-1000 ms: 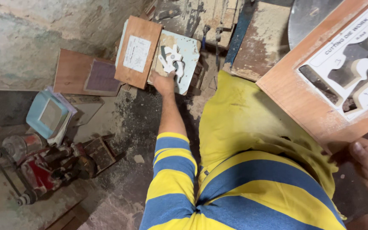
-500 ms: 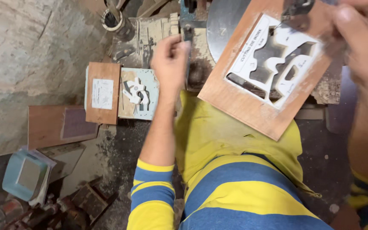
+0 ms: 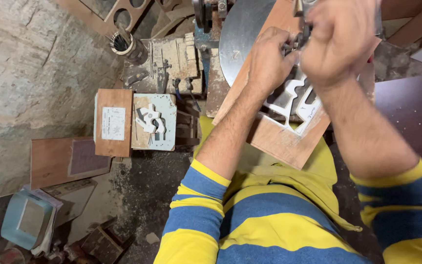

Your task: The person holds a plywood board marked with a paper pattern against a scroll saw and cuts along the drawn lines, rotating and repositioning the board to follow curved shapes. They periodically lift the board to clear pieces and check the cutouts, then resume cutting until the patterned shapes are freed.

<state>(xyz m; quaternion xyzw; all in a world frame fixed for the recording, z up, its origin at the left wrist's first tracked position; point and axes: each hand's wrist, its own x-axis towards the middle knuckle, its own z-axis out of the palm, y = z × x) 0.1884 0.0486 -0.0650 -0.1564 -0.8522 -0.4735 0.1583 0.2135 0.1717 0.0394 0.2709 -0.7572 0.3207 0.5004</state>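
Both hands now work over the cut-out wooden panel (image 3: 282, 142), which lies on the round metal saw table (image 3: 242, 36). Left hand (image 3: 268, 61) has come off the floor pieces, fingers curled on the blade clamp (image 3: 296, 41); right hand (image 3: 340, 41) pinches it, blurred.

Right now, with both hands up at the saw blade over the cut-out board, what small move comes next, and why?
Probably finish fixing the blade before moving the board. The left hand and right hand both pinch at the small metal clamp above the cut-out, and the board rests on the round metal table, tilted over the lap with no hand gripping it.
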